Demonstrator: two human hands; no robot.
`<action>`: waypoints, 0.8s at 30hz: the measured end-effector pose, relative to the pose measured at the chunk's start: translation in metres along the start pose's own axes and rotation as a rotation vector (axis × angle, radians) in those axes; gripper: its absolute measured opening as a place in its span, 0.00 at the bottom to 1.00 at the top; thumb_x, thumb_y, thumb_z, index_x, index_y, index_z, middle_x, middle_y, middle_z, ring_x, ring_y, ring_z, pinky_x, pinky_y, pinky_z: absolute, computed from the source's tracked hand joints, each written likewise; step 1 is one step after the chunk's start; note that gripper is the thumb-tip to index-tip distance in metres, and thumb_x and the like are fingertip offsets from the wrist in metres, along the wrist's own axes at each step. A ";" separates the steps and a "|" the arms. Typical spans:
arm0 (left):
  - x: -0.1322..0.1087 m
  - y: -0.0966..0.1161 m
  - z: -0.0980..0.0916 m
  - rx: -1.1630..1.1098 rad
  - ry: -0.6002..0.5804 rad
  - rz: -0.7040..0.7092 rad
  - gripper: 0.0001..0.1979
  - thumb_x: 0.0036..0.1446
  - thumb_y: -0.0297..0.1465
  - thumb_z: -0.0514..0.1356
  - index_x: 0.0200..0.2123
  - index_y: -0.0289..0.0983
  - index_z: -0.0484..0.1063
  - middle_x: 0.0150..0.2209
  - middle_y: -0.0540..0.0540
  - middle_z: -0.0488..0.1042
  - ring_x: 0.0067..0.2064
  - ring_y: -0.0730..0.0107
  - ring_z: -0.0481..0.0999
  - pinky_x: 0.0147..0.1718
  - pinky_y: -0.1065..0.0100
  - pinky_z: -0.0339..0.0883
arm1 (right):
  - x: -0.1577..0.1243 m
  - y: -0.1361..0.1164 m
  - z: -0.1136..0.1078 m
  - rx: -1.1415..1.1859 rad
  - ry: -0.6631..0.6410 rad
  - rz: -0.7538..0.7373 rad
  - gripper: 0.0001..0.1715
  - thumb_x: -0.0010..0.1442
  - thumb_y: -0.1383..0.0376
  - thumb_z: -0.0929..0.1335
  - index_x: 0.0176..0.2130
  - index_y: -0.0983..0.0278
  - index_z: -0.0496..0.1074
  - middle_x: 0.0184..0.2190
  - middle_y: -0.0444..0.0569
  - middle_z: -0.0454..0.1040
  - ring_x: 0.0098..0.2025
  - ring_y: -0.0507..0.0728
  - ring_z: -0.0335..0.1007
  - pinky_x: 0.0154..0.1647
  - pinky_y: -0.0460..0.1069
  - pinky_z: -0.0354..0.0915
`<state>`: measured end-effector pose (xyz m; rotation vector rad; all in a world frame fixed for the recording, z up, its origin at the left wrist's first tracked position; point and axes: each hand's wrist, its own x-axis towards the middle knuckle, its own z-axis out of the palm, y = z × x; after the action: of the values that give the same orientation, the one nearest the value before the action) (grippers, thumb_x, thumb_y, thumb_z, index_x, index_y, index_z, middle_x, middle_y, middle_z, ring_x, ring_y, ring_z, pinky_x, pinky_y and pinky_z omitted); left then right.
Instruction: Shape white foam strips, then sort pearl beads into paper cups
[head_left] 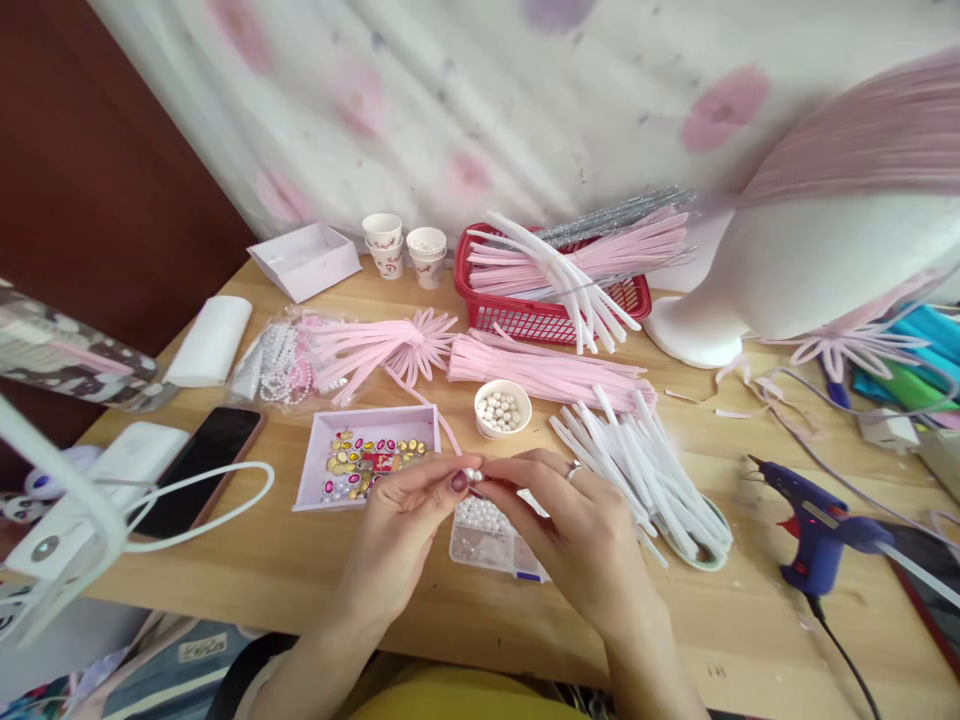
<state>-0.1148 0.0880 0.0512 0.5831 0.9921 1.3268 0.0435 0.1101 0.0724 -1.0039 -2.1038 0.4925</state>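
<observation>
My left hand (409, 515) pinches a small white pearl bead (470, 475) between thumb and forefinger. From the other side the fingertips of my right hand (581, 525), which wears a ring (573, 469), close on the same spot. A thin strand may run between the fingers, but it is too small to make out. Beneath my hands lies a clear plastic bead box (480, 545) with white pearls, partly hidden. Just beyond is a paper cup of pearl beads (502, 409). A pale tray (306, 465) of coloured gems sits beside my left hand.
Pink pipe cleaners (547, 368) and white pipe cleaners (645, 470) lie behind and to the right. A red basket (517, 318) holds more. A blue glue gun (814, 520) stands right, near a white mannequin head (847, 250). A phone (202, 470) and cable (247, 468) are left.
</observation>
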 end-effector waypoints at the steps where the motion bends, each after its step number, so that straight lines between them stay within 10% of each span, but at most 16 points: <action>1: 0.000 0.001 0.001 -0.009 0.004 -0.023 0.10 0.46 0.38 0.74 0.33 0.43 0.85 0.33 0.48 0.83 0.39 0.73 0.81 0.42 0.81 0.72 | -0.001 0.001 -0.001 -0.018 -0.003 -0.003 0.07 0.66 0.68 0.69 0.45 0.66 0.75 0.33 0.48 0.78 0.33 0.54 0.76 0.33 0.48 0.69; 24: -0.001 -0.012 0.006 -0.335 -0.037 -0.136 0.10 0.40 0.33 0.77 0.27 0.38 0.83 0.27 0.50 0.81 0.29 0.79 0.79 0.32 0.81 0.74 | -0.008 0.003 0.009 0.100 0.155 -0.087 0.06 0.65 0.67 0.71 0.43 0.60 0.71 0.29 0.45 0.78 0.29 0.53 0.76 0.29 0.47 0.69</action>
<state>-0.1034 0.0861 0.0440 0.2787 0.7438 1.3198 0.0416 0.1056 0.0608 -0.8621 -1.9559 0.4571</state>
